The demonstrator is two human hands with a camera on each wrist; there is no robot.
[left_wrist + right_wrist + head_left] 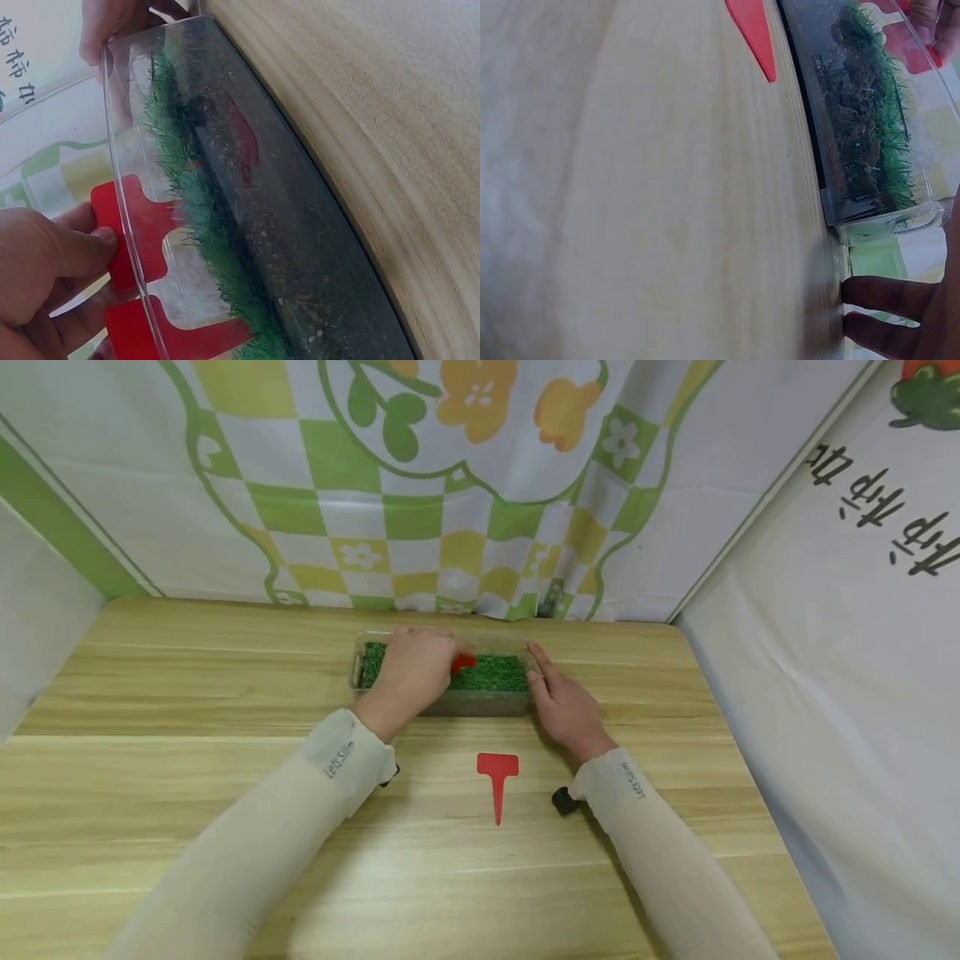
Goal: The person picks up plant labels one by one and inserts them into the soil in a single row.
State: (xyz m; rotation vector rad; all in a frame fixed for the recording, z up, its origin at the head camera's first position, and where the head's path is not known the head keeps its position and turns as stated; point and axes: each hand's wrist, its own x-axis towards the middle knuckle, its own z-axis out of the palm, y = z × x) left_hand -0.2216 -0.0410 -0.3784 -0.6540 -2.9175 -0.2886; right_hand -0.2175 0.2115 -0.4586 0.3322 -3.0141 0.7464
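At centre frame, a red tag [154,234] is pinched at its head by the left hand [416,672]; the box [480,703] is gripped at its end by the right hand [567,707], apparently for steadiness. A loose tag [498,766] is laid below.

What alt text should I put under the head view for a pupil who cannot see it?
A person's left hand pinches a red marker at the green grass inside a clear tray, while the right hand touches the tray's right end. A loose red marker, T-shaped, lies on the wooden table in front of the tray.
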